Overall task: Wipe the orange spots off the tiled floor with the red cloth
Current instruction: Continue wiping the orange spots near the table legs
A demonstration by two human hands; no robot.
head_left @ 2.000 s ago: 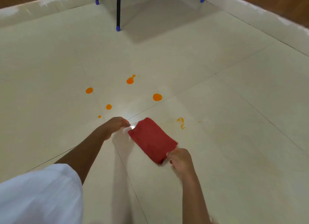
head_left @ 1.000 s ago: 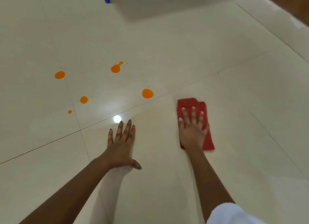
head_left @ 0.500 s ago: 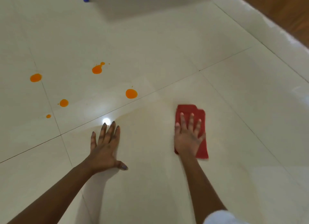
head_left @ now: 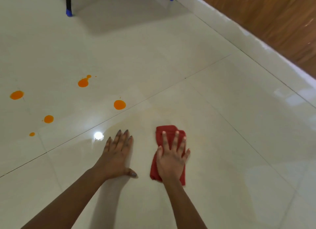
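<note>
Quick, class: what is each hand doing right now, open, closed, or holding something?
Left hand: open, flat on the floor, holding nothing.
Right hand: open, fingers straight, pressing on the red cloth.

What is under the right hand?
The red cloth, flat on the floor, pressed by the right hand. Whatever lies beneath the cloth is covered.

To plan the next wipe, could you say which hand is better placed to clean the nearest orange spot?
The right hand: it presses the red cloth flat; the left hand, nearer the orange spot, rests bare on the floor.
</note>
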